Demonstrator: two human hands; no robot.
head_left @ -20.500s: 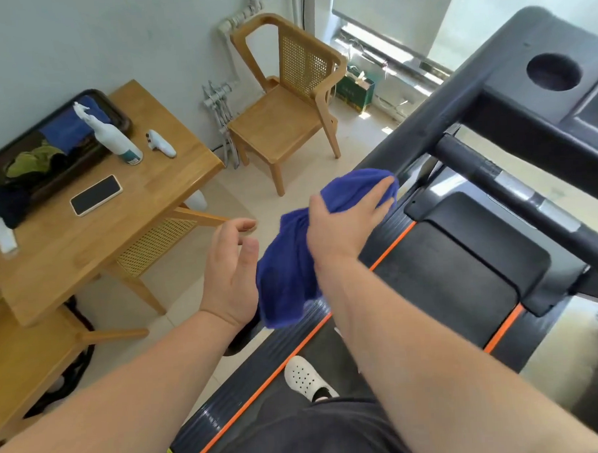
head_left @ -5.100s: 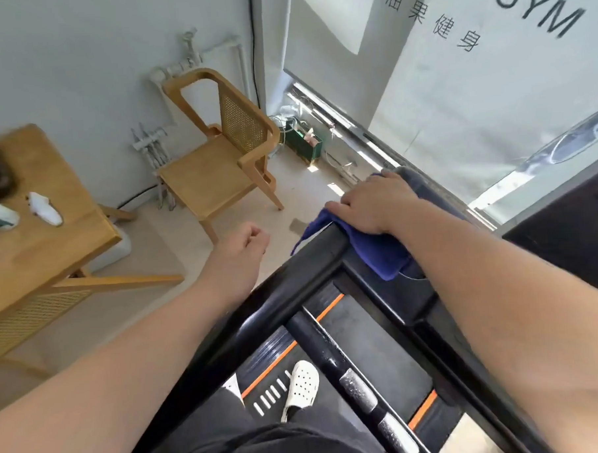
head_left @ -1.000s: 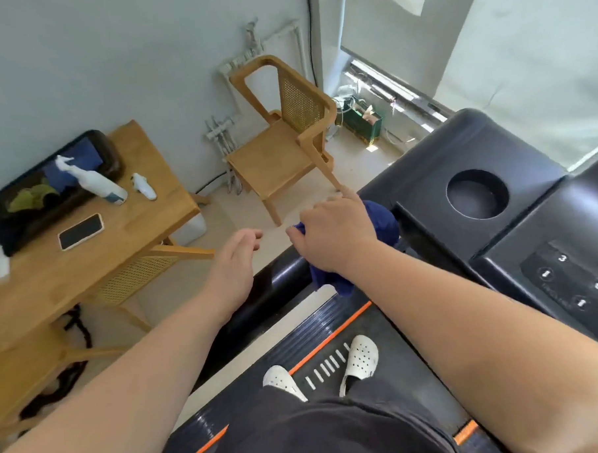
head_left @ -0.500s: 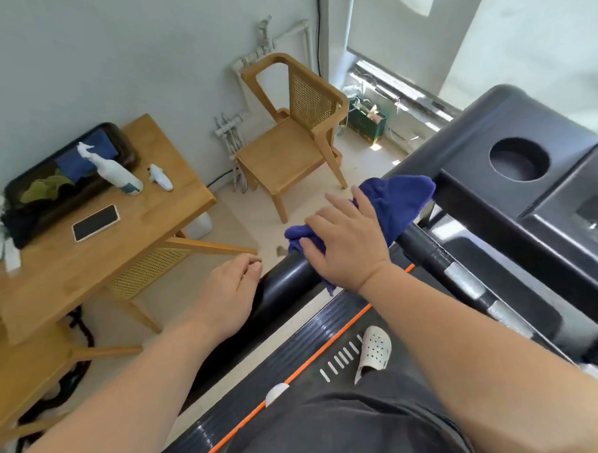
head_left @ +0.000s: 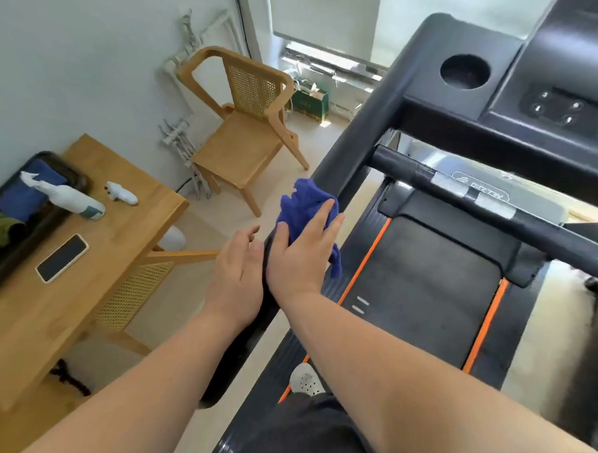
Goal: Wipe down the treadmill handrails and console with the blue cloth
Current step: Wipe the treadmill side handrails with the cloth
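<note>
My right hand (head_left: 302,257) presses the bunched blue cloth (head_left: 301,200) onto the black left handrail (head_left: 359,148) of the treadmill, about halfway down its length. Part of the cloth hangs off the rail's inner side. My left hand (head_left: 236,280) lies right beside it on the outer side of the same rail, fingers loosely spread and holding nothing. The console (head_left: 559,88), with a round cup hole (head_left: 465,71) and a button panel, is up at the right. A black crossbar (head_left: 460,192) with silver grip pads runs below it.
A wooden table (head_left: 96,255) at the left carries a dark tray (head_left: 33,210), a white spray bottle (head_left: 67,198), a phone (head_left: 62,258) and a small white object. A wooden cane chair (head_left: 245,126) stands by the wall. The treadmill belt (head_left: 423,289) and my white shoe lie below.
My right hand has slid the cloth down the left handrail toward me, away from the console. My left hand stays alongside on the rail. My view has tilted down.
</note>
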